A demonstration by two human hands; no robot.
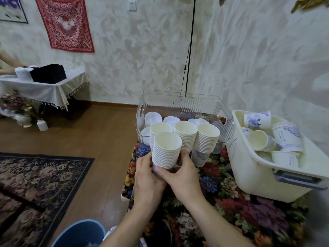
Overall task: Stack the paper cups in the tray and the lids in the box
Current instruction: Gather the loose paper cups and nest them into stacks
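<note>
Paper cups in the nearest stack (166, 150) are gripped low down by both hands, the left hand (147, 177) and right hand (179, 175) wrapped round its base above the floral tablecloth (231, 211). Three more stacks (187, 136) stand just behind, before the clear box (181, 102) holding white lids (153, 118); loose cups (258, 139) lie in the cream bin (249, 172).

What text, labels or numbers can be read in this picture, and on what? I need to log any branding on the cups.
Nothing here can be read.
Loose cups in the white bin: dark vertical print beside the blue pattern, too small and blurred to read.
White bin: a thin pen-like mark on its left wall, not legible as a letter.
Cup stacks, lids and clear box: no print visible.
</note>
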